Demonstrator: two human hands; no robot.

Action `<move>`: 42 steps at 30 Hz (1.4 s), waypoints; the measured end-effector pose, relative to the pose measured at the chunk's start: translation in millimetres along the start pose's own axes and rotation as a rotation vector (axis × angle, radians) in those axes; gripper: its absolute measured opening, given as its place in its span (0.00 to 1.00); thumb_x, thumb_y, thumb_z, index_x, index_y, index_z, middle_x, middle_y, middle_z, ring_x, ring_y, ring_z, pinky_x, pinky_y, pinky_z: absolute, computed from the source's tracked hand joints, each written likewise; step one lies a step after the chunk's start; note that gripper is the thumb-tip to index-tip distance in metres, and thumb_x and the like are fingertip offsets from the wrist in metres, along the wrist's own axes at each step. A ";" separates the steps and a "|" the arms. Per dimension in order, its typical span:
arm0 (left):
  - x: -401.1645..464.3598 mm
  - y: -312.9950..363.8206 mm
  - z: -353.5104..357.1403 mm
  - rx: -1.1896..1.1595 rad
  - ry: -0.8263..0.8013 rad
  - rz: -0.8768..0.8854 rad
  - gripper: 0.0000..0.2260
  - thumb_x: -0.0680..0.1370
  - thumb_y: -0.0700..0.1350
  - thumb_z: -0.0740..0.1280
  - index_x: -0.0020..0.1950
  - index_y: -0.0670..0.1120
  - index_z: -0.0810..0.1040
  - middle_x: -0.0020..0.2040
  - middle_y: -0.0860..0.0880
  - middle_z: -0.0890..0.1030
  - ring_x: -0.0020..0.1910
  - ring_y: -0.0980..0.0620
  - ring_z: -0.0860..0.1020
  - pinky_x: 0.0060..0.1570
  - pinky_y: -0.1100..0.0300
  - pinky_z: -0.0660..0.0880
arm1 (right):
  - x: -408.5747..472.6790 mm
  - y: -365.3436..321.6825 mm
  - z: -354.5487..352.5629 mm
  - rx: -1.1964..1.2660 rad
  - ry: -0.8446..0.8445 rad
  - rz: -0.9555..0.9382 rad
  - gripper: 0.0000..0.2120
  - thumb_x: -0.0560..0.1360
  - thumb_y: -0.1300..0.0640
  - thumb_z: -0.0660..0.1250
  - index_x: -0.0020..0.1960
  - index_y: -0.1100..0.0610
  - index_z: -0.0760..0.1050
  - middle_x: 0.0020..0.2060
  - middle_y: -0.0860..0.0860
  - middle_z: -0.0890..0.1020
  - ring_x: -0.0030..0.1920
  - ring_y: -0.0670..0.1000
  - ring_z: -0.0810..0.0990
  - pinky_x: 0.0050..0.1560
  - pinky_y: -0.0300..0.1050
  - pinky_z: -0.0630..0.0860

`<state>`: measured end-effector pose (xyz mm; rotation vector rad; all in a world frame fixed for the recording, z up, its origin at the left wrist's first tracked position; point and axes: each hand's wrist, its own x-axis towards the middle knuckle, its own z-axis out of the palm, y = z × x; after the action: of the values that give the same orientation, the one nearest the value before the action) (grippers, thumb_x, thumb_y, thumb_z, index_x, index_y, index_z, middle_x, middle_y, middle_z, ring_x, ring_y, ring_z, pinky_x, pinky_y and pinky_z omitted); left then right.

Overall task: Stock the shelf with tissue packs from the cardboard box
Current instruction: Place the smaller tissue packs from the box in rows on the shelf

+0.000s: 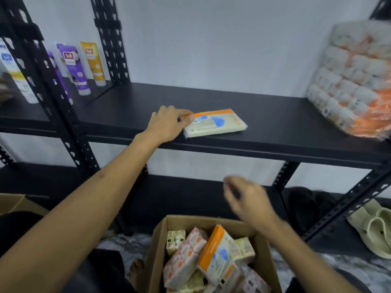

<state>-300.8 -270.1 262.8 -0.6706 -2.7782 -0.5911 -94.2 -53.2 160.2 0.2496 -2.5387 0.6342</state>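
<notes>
A flat tissue pack (218,123), cream with an orange edge and blue marks, lies on the black shelf (275,132). My left hand (169,123) grips its left end, fingers curled over the top. My right hand (247,197) hovers blurred above the open cardboard box (160,240), fingers loosely curled and holding nothing. The box at the bottom centre holds several tissue packs, among them an orange-edged pack (220,252) standing on end and pink-patterned ones (184,259).
A large plastic-wrapped bundle of orange and white packs (351,81) stands at the shelf's right end. Several tubes (74,68) stand at the left behind the black uprights (69,132). Beige sandals (372,227) lie on the lower shelf. A second box flap (14,203) shows at left.
</notes>
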 end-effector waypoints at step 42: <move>25.5 52.6 4.5 0.017 -0.295 0.110 0.23 0.87 0.57 0.50 0.81 0.54 0.64 0.81 0.52 0.63 0.81 0.50 0.56 0.77 0.47 0.57 | 177.2 51.2 -57.2 -0.297 -0.349 0.268 0.24 0.86 0.52 0.45 0.77 0.60 0.63 0.77 0.55 0.66 0.78 0.55 0.59 0.78 0.53 0.51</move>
<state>-298.4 -215.4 283.9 -0.9708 -2.9832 -0.4803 -235.8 9.7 275.4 -0.0973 -2.9904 0.3191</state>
